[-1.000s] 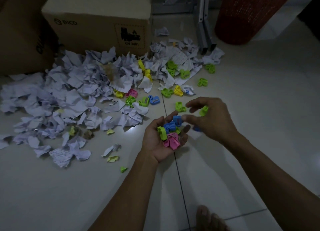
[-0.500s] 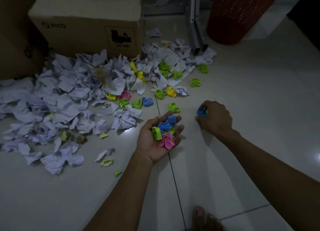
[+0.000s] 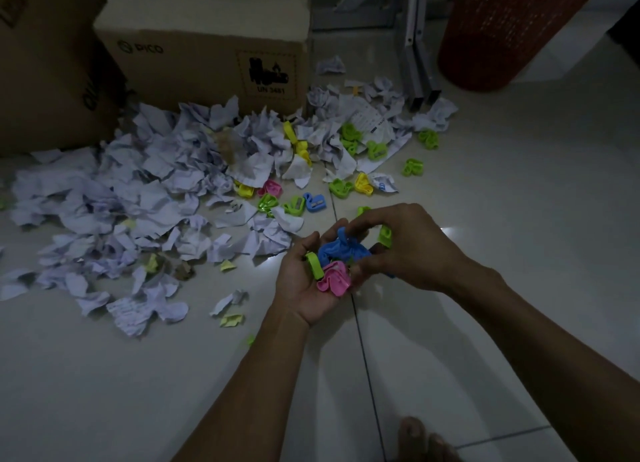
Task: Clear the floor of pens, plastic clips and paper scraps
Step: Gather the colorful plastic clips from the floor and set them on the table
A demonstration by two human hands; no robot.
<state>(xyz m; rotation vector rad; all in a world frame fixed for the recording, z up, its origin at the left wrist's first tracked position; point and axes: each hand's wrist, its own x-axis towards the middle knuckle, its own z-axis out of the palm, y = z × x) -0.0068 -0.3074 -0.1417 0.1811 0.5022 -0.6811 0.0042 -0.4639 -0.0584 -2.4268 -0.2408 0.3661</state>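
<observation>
Plastic clips (image 3: 337, 259) fill the left hand (image 3: 304, 285) — right hand (image 3: 408, 250) touching them.

Left hand (image 3: 304, 281) cups clips (image 3: 337, 253).

Boxes, a basket and a metal frame on the tiles

A cardboard box (image 3: 204, 59) printed with a flame label stands at the back, a second cardboard box (image 3: 45, 66) just beside it on the left. To the right, grey metal frame legs (image 3: 417, 56) rest near a red mesh basket (image 3: 502, 31) on the pale tiled floor (image 3: 519, 191)
</observation>
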